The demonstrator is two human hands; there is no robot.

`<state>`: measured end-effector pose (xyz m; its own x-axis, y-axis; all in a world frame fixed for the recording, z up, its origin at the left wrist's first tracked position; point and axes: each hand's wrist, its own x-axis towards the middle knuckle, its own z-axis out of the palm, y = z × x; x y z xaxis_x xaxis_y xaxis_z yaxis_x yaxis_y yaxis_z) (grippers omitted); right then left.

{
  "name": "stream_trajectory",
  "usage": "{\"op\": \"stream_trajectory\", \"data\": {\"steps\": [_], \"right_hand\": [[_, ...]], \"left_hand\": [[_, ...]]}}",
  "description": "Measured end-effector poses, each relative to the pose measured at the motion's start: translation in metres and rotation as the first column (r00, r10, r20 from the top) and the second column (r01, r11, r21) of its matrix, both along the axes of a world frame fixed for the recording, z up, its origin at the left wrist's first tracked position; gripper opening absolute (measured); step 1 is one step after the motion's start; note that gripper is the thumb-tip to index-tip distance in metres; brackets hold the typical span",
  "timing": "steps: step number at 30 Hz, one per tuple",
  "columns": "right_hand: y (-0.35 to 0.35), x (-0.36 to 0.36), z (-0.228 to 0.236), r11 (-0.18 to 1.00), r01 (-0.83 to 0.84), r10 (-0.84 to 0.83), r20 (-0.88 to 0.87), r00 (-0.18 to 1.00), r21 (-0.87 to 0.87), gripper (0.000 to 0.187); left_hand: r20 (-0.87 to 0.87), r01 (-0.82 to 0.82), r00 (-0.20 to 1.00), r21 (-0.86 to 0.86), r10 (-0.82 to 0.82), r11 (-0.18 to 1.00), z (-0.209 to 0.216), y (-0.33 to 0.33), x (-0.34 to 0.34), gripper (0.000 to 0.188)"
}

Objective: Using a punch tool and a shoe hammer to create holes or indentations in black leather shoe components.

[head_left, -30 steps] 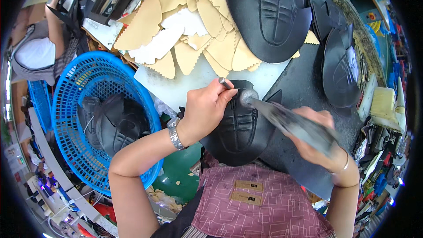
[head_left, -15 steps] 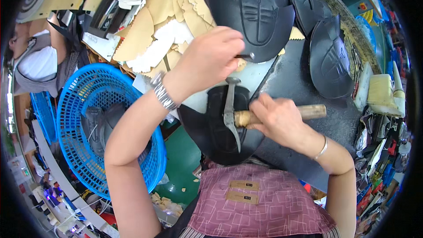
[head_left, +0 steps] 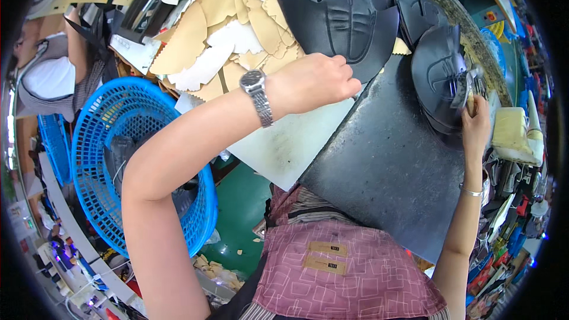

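My left hand [head_left: 332, 83] is closed in a fist at the near edge of a large black shoe upper [head_left: 349, 21]. Whatever its fingers may hold is hidden. At the right, my right hand [head_left: 476, 121] grips a hammer [head_left: 470, 104] by its wooden handle. The metal head is partly visible beside a stack of black shoe uppers [head_left: 435, 77]. A white board [head_left: 296, 142] lies beneath my left forearm, bordering a dark work slab [head_left: 385, 172].
Tan and white cut pieces [head_left: 237, 18] are heaped at the far left. A blue basket [head_left: 83, 160] holding dark shoes stands left of my arm. A yellowish block-shaped container [head_left: 510, 133] sits at the right, near crowded tools. Another person [head_left: 50, 77] sits at far left.
My right hand has carried the hammer to the right, away from in front of me. The black upper beneath it has gone from there. My left hand has moved right, its metal rod no longer visible.
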<state>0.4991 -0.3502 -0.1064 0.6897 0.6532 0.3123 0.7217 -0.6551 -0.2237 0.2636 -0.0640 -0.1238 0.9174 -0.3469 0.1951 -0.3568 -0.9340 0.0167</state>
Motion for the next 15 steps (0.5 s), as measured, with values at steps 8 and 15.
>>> {"op": "stream_trajectory", "data": {"steps": [8, 15], "right_hand": [[0.031, -0.054, 0.033, 0.949, -0.240, 0.228, 0.078, 0.970, 0.206, 0.020], [0.046, -0.084, 0.042, 0.899, -0.355, 0.414, -0.233, 0.880, 0.257, 0.019]], "left_hand": [[-0.093, -0.090, 0.992, -0.036, 0.087, 0.995, 0.005, -0.015, 0.005, 0.009], [0.023, -0.048, 0.998, -0.094, 0.050, 0.994, 0.008, -0.010, 0.005, 0.010]]}}
